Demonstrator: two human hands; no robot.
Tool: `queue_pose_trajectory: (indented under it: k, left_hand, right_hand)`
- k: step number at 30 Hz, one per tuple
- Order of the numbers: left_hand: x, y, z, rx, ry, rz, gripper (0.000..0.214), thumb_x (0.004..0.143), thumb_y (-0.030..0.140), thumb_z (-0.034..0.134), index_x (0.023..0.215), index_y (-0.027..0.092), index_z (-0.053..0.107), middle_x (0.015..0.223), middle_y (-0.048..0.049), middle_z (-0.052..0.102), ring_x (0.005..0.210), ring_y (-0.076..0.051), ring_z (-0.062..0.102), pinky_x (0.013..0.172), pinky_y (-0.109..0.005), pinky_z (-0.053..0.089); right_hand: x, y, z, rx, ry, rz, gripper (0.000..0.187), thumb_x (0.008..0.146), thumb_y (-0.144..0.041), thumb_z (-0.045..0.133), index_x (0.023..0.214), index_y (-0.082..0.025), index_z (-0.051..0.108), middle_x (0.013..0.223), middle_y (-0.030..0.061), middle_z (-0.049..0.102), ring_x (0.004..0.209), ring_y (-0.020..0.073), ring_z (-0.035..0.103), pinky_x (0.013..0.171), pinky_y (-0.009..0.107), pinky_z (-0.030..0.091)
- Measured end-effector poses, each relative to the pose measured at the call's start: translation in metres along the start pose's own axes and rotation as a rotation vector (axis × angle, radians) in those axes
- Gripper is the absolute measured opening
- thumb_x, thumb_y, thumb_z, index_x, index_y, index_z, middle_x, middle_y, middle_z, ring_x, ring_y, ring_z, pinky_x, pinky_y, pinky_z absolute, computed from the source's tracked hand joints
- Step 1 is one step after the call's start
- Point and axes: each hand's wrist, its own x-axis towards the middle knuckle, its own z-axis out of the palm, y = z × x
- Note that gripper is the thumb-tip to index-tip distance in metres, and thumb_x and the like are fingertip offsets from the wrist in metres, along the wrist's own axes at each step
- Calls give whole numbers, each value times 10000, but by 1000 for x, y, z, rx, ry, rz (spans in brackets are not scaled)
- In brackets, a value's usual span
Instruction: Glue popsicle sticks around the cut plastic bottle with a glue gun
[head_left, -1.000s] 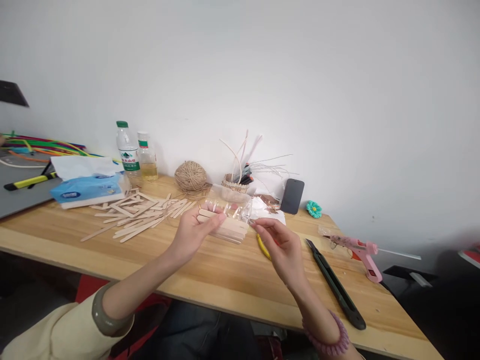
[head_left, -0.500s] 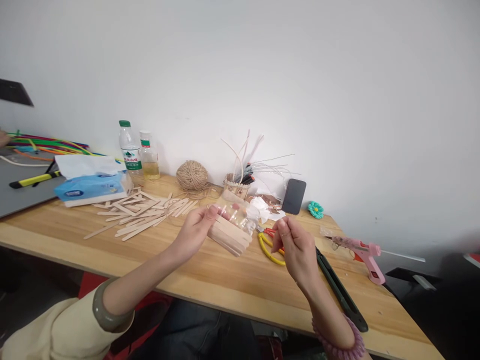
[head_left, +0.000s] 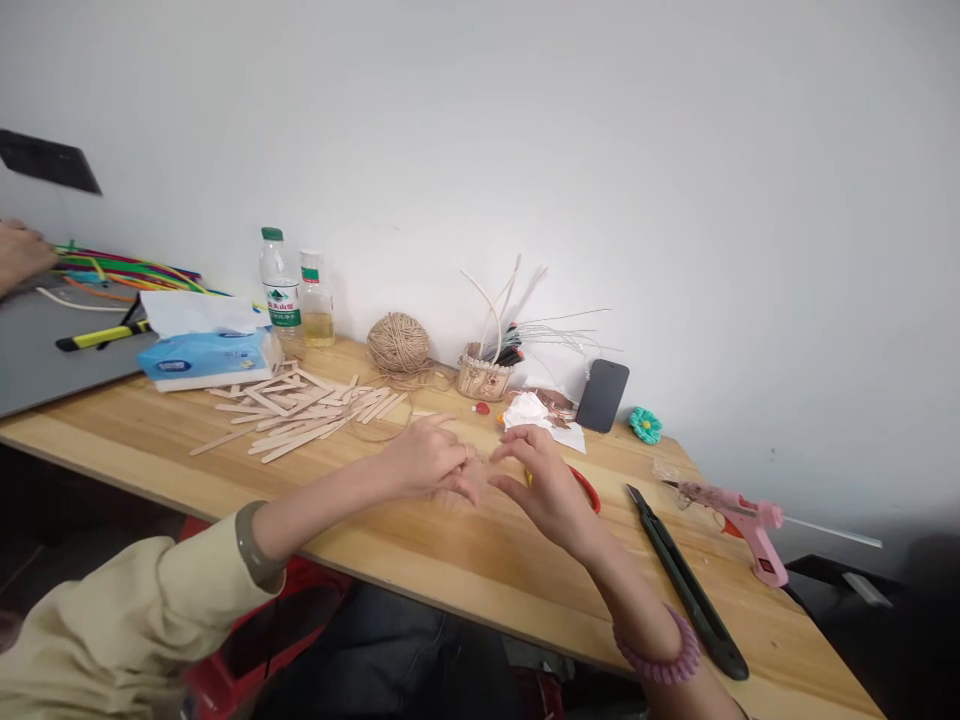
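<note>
My left hand (head_left: 427, 460) is palm-down over the middle of the table, its fingertips smeared by motion. Whether it grips anything is unclear, since the fingers hide what is beneath. Facing it, my right hand (head_left: 544, 485) is open, thumb and fingers curved apart. Between the hands there is a faint, clear blur that I cannot make out. Scissors with red and yellow handles (head_left: 587, 490) lie partly hidden behind my right hand. Beyond the hands are a small red piece (head_left: 481, 408) and crumpled white tissue (head_left: 529, 412).
Loose craft sticks (head_left: 300, 415), a twine ball (head_left: 397, 343), a tissue pack (head_left: 210, 358) and two bottles (head_left: 280, 295) are at left. A small basket (head_left: 482, 375) and phone (head_left: 603, 395) stand behind. A utility knife (head_left: 686, 580) and pink glue gun (head_left: 750, 515) lie right. Another person's hand (head_left: 22, 255) is far left.
My hands have come closer together, and my right hand has opened from a pinch. The craft-stick panel and clear plastic in my left hand no longer show plainly. The view has shifted slightly.
</note>
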Motion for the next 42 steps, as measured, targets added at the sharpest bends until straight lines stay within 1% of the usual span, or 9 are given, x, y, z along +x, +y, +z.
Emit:
queue_pose_trajectory:
  k: [3,5,7,12,17,24,31,38,42]
  left_hand:
    - [-4,3,-8,11,-85,49,465,772,616,547,860,161,590,790,-46,675,775,-189,626,1045,-469,287]
    - [-5,6,-21,-14,-162,26,432,746,499,661,1011,170,574,1019,-85,668,1028,-234,588,1080,-472,229]
    - [-3,7,-34,-12,-256,16,395,738,357,711,1065,185,573,1111,-90,649,1166,-252,512,1095,-466,194]
    - [10,5,-54,6,-476,-22,175,779,135,627,941,198,645,972,-45,694,1068,-207,574,1060,-411,251]
    - [18,-2,-53,-37,-564,-29,106,824,167,582,849,207,677,817,-2,708,850,-165,625,999,-347,312]
    - [18,-8,-50,-61,-535,7,100,812,168,603,763,191,687,709,-2,694,692,-153,615,951,-350,342]
    - [19,-11,-46,-64,-528,-3,115,796,150,602,755,207,693,680,10,697,673,-145,607,973,-383,318]
    - [17,-13,-43,-90,-501,-9,128,773,138,590,710,192,689,641,8,689,598,-132,585,811,-292,394]
    - [17,-10,-43,-109,-502,-54,125,757,140,573,687,182,668,659,4,684,619,-146,592,805,-292,401]
  right_hand:
    - [-2,4,1,-89,-54,-35,138,785,-129,669,821,-210,564,969,56,595,1007,238,521,846,394,452]
    - [-1,0,-1,-127,-73,-94,132,791,-144,671,836,-211,568,967,48,617,1024,242,515,890,425,421]
    - [0,-7,-3,-169,-80,-147,155,780,-180,696,890,-215,592,988,48,634,1045,247,517,960,472,363]
    - [10,-19,5,-246,-106,-163,215,758,-253,730,948,-215,636,909,38,663,926,220,574,1004,476,316]
    - [20,-19,19,-284,-138,-162,31,807,-215,671,812,-199,645,790,14,672,791,179,593,994,432,327]
    - [21,-18,23,-332,-135,-161,127,831,-183,630,705,-184,640,687,10,656,687,159,588,950,390,341]
    - [23,-17,26,-336,-123,-202,157,826,-149,607,672,-177,621,643,9,653,623,146,578,880,351,363]
    - [24,-18,27,-304,-120,-193,174,825,-141,600,655,-179,602,617,4,646,596,139,560,863,340,362]
    - [24,-17,26,-254,-134,-158,137,820,-161,625,686,-180,604,652,5,658,607,142,560,845,352,371]
